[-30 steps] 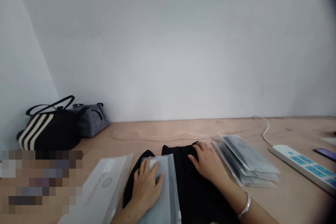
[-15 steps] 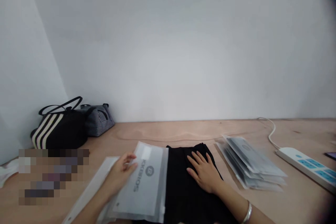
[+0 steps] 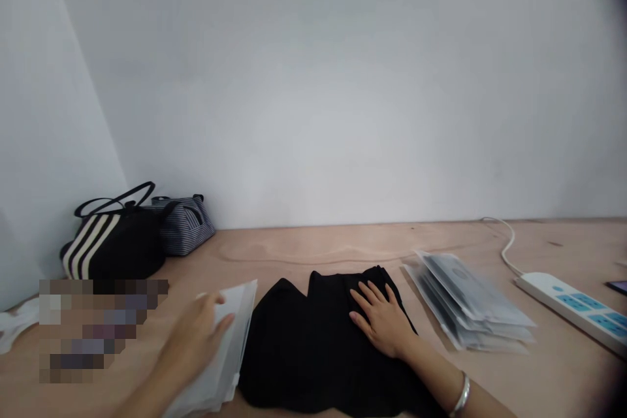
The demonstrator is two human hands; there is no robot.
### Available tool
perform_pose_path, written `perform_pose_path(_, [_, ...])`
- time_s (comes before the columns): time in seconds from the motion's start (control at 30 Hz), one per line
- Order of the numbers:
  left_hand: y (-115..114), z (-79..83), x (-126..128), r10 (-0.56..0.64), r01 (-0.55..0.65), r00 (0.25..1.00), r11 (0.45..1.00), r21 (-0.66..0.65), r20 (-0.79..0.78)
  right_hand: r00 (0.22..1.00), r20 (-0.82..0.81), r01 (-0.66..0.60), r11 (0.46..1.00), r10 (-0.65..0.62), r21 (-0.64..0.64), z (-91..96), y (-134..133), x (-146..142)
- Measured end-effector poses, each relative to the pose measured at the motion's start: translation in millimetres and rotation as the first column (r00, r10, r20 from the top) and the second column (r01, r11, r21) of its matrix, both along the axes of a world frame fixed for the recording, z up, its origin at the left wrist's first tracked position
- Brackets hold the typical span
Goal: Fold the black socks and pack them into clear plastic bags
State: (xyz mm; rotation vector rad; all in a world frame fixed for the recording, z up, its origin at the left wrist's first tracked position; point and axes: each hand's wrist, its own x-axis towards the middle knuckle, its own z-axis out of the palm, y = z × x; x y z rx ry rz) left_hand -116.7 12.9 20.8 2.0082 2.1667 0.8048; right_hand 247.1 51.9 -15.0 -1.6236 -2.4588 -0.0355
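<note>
A black garment [image 3: 298, 346] lies spread on the table in front of me. My right hand [image 3: 379, 317], with a silver bangle at the wrist, rests flat on its right part, fingers spread. To the left, frosted plastic zip bags [image 3: 235, 333] lie stacked beside the garment's left edge. My left hand [image 3: 196, 333] is over these bags, slightly blurred, its thumb and forefinger apart; I see nothing gripped between them. Right of the garment sits another pile of frosted zip bags [image 3: 470, 300] with dark contents showing through.
A black bag with white stripes [image 3: 117, 241] and a striped pouch [image 3: 183, 225] stand at the back left. A white power strip [image 3: 573, 307] with a cable lies at the right. Part of the left tabletop is pixelated. A wall rises behind the table.
My left hand has moved left and the printed zip bag has left the garment, uncovering its left part. The right hand has stayed flat in place.
</note>
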Motion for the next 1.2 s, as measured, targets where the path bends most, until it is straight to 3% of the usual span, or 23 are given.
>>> perform_pose_path(0.07, [-3,-5.1,31,-0.144,0.137,0.981,0.989,-0.056,-0.134,1.0,-0.003,-0.003,1.0,0.003,-0.007,0.9,0,0])
perform_pose_path(0.13, [-6,-15.3,45,-0.218,0.187,0.957,0.968,-0.17,-0.192,1.0,-0.007,-0.009,1.0,0.009,-0.008,2.0,0,1])
perform_pose_path(0.23, [-10,-31.9,30,-0.31,0.249,0.927,0.93,-0.269,-0.212,1.0,-0.01,-0.011,1.0,0.011,-0.004,3.4,-1,1])
perform_pose_path(0.33, [-12,-38.3,1,-0.357,0.288,0.905,0.915,-0.283,-0.232,1.0,-0.009,-0.011,1.0,0.011,-0.005,3.6,-1,2])
perform_pose_path(0.4, [-14,-33.5,-8,-0.368,0.301,0.897,0.915,-0.27,-0.246,1.0,-0.012,-0.012,1.0,0.012,-0.001,2.6,-1,1])
perform_pose_path(0.47, [-15,-22.6,-1,-0.38,0.328,0.891,0.917,-0.226,-0.249,1.0,-0.019,-0.013,1.0,0.013,0.003,1.3,-1,1])
perform_pose_path(0.53, [-16,-9.8,21,-0.413,0.38,0.881,0.909,-0.172,-0.232,0.999,-0.035,-0.022,1.0,0.022,0.006,0.6,0,1])
perform_pose_path(0.63, [-18,1.0,67,-0.523,0.49,0.83,0.85,-0.194,-0.195,0.992,-0.123,-0.005,0.999,0.01,0.038,3.1,2,4])
perform_pose_path(0.77, [-25,-10.4,112,-0.563,0.517,0.805,0.821,-0.243,-0.189,0.949,-0.262,0.21,0.972,-0.176,0.105,11.4,6,16])
perform_pose_path(0.9, [-30,-26.5,121,-0.555,0.499,0.809,0.823,-0.272,-0.194,0.893,-0.204,0.414,0.91,-0.401,0.022,14.0,7,30])
perform_pose_path(1.2, [-30,-21.7,118,-0.582,0.514,0.79,0.799,-0.312,-0.192,0.838,-0.21,0.498,0.863,-0.504,-0.083,8.6,11,34])
